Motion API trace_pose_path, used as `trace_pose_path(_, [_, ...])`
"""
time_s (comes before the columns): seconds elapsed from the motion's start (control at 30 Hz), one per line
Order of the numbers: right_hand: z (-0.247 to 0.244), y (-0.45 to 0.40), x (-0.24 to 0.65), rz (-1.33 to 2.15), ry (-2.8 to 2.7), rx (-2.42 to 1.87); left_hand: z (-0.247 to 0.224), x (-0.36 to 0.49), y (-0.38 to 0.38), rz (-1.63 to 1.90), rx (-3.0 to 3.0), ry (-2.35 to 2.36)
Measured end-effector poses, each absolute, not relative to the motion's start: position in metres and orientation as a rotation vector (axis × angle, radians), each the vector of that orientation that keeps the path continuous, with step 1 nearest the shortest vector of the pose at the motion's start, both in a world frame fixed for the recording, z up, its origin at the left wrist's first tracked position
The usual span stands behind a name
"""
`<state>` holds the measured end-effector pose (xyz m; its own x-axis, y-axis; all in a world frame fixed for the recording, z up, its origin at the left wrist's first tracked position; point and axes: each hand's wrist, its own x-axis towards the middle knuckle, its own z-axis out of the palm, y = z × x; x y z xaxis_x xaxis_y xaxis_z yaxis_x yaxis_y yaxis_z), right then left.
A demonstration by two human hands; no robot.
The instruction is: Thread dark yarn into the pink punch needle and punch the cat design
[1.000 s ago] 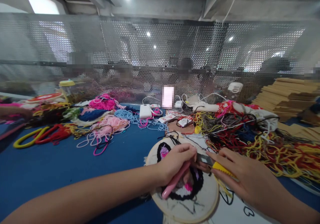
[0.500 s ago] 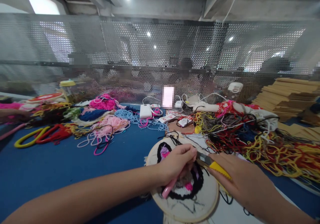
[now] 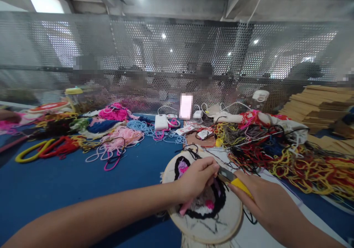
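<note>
While left hand (image 3: pixel 197 179) grips half-hidden pink tool (image 3: pixel 186 207), right hand (image 3: pixel 265 203) clasps yellow cutter (image 3: pixel 241 186).

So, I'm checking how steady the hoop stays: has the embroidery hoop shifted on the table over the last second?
No. The embroidery hoop sits in about the same spot on the blue table, under the left hand.

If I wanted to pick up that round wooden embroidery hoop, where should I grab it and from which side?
Probably the bare near-left rim of the round wooden embroidery hoop, coming in from the left over the blue table. That arc shows clear, while the left hand and right hand cover the top and right.
</note>
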<state>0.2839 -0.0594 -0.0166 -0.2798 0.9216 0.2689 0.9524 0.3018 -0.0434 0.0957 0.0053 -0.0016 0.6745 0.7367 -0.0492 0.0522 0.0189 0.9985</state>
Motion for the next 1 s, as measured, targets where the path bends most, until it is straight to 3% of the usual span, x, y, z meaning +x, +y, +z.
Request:
trace_pose_path(0.53, [-0.008,-0.06,0.281,-0.298,-2.308,-1.758,-0.005,0.097,0.008,0.674,1.631,0.684])
trace_pose_path(1.0, [-0.007,-0.059,0.286,-0.651,-2.257,-1.618,0.002,0.095,0.004,0.696,1.67,0.698])
